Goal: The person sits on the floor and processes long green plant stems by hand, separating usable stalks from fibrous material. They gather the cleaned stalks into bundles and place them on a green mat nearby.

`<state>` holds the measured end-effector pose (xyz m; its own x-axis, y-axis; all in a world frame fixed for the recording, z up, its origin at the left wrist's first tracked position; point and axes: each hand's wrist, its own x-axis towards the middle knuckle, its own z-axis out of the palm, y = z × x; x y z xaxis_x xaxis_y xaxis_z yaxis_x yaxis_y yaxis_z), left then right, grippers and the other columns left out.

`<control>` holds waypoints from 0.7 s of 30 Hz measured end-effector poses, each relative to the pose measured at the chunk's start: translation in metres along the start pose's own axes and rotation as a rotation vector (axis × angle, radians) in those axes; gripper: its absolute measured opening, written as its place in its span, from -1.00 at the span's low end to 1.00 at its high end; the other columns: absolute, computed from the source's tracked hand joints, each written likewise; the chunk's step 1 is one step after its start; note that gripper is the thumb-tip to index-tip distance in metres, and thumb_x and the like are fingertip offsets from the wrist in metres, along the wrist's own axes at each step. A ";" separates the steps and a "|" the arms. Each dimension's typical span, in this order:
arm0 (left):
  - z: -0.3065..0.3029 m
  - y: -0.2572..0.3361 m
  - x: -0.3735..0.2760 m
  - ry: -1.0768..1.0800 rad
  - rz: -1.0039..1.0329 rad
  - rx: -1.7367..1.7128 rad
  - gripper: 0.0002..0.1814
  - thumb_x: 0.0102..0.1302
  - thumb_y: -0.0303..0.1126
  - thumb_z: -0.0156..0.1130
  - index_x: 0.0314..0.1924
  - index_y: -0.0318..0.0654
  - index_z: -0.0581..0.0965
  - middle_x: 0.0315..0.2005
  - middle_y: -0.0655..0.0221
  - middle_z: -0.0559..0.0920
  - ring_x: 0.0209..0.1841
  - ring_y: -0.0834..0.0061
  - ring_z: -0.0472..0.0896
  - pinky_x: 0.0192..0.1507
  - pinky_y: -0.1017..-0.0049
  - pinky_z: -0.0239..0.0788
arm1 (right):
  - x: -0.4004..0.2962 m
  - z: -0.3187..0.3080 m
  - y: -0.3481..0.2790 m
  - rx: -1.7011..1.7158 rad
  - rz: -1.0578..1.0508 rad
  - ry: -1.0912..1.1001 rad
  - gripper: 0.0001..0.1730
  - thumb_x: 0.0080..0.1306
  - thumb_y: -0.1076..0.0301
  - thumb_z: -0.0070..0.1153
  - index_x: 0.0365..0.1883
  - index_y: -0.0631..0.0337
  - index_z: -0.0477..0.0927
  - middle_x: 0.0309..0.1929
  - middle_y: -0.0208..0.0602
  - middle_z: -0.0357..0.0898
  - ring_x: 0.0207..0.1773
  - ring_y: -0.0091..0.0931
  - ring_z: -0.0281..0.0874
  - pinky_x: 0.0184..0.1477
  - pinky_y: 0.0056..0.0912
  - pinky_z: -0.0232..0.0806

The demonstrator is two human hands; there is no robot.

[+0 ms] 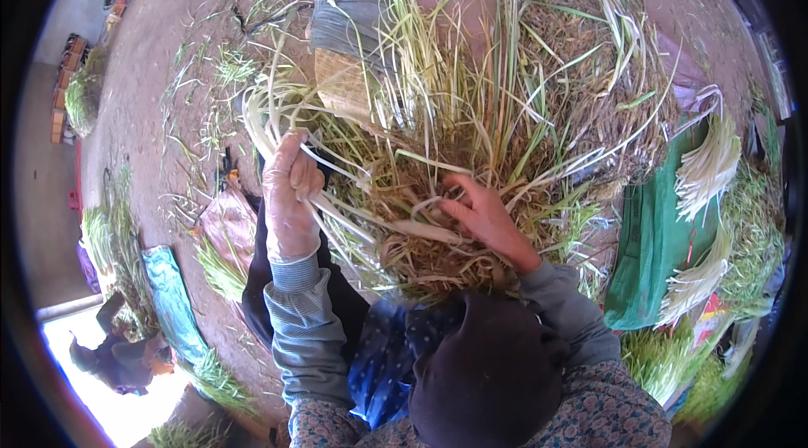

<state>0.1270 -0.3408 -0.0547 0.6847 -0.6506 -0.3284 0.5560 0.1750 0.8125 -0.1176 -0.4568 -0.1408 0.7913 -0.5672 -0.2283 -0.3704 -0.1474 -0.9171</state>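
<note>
My left hand (292,186), in a thin translucent glove, is closed around a bunch of pale plant stalks (257,123), whose white ends curl out above the fist. Bare, my right hand (483,214) reaches into a heap of green and dry brown stalks (429,259) in front of my body. A few pale stalks lie by its bent fingers and thumb; whether they are pinched cannot be told. Long yellow-green leaves (410,38) stretch away from the heap over a grey cloth and a woven sack.
On the right, white-stemmed bundles (708,164) rest on a green woven sack (650,227). A teal plastic sheet (173,303) and a pinkish bag (228,221) lie on the dirt floor at left. Another person (123,353) is at the lower left, near a bright opening.
</note>
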 end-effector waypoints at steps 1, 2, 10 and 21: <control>0.002 -0.001 -0.002 -0.002 -0.006 -0.011 -0.86 0.38 -0.37 0.14 -0.19 -0.30 0.51 -0.78 0.68 0.20 -0.77 0.78 0.10 -0.69 0.70 -0.05 | 0.007 0.001 -0.013 0.093 -0.070 0.062 -0.61 0.31 0.21 0.16 0.00 0.27 0.47 -0.61 -0.39 0.54 -0.58 -0.53 0.49 -0.61 -0.44 0.29; 0.007 0.000 -0.004 0.003 -0.001 0.003 -0.86 0.38 -0.37 0.14 -0.18 -0.30 0.51 -0.78 0.69 0.20 -0.77 0.78 0.10 -0.69 0.69 -0.05 | 0.015 0.004 -0.027 0.189 -0.141 0.122 -0.56 0.29 0.20 0.19 0.04 0.28 0.46 -0.59 -0.41 0.55 -0.56 -0.54 0.50 -0.60 -0.45 0.29; 0.041 -0.020 -0.035 0.024 0.001 0.276 -0.64 0.36 -0.16 0.17 -0.07 -0.34 0.51 -0.69 0.69 0.29 -0.69 0.80 0.20 -0.65 0.71 0.01 | 0.052 0.058 -0.026 -0.086 -0.461 -0.012 -0.75 0.37 0.19 -0.05 -0.31 0.22 0.41 -0.54 -0.08 0.45 -0.47 -0.11 0.47 -0.32 -0.02 0.29; 0.012 -0.023 -0.029 0.338 -0.097 0.174 -0.79 0.34 -0.25 0.18 -0.25 -0.25 0.55 -0.48 0.37 0.60 -0.47 0.59 0.52 -0.44 0.62 0.40 | 0.015 0.060 0.011 0.055 -0.191 -0.123 -0.73 0.37 0.19 0.03 -0.38 0.23 0.44 -0.63 -0.13 0.45 -0.57 -0.24 0.46 -0.49 -0.24 0.24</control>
<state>0.0895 -0.3346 -0.0581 0.7657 -0.3729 -0.5240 0.5573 -0.0219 0.8300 -0.0799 -0.4182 -0.1739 0.8989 -0.4300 -0.0839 -0.1837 -0.1962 -0.9632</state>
